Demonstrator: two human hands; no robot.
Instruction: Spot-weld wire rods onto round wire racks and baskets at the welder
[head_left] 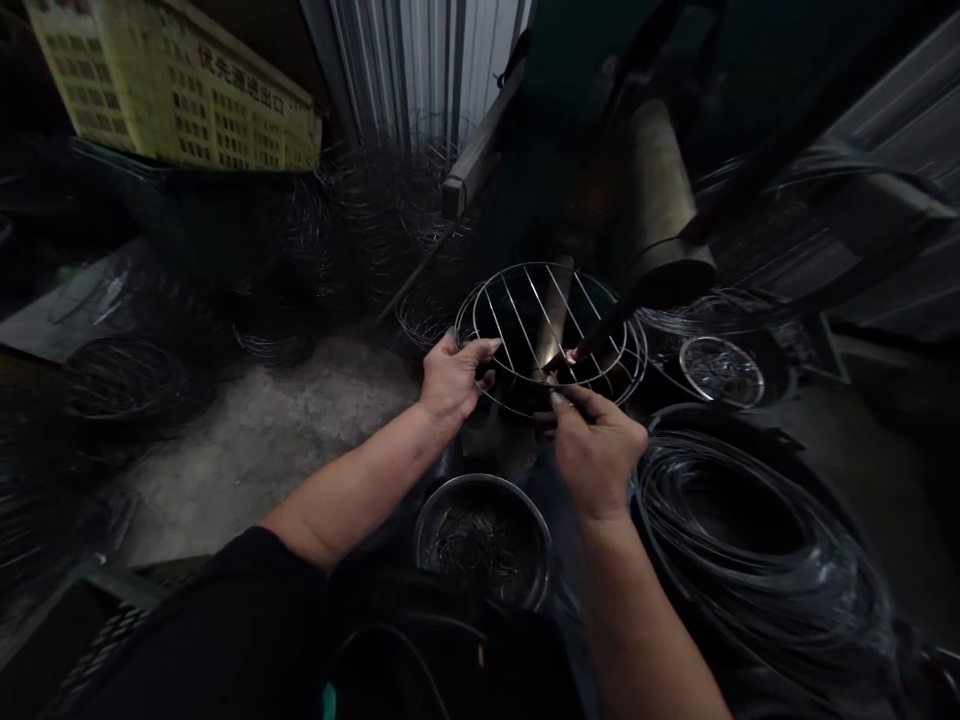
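We have a round wire rack held up in both hands at 12 o'clock, tilted toward us, its parallel wires crossing a circular rim. As we judge it, the step in hand is setting the rack in place by hand beneath the tip of a dark rod, which reaches in from 2 o'clock and sits just above the rack's wires. The next move calls for a steady rack, with the right-hand pinch kept close to that tip.

Our left hand is closed around the rack's rim at about 9 o'clock on the circle, with the fingers curled over the wire. Our right hand lies at the rack's lower edge, with the thumb and forefinger pinched together among the wires. What they hold is too small and dark to tell. The rack lies between the two hands, touching the left fingers.

Behind the rack stands a metal post. At 6 o'clock, a steel bowl holds short wire pieces. Coiled wire lies at 4 o'clock, and a smaller round rack at 2 o'clock. Piled wire rings rise at 11 o'clock.
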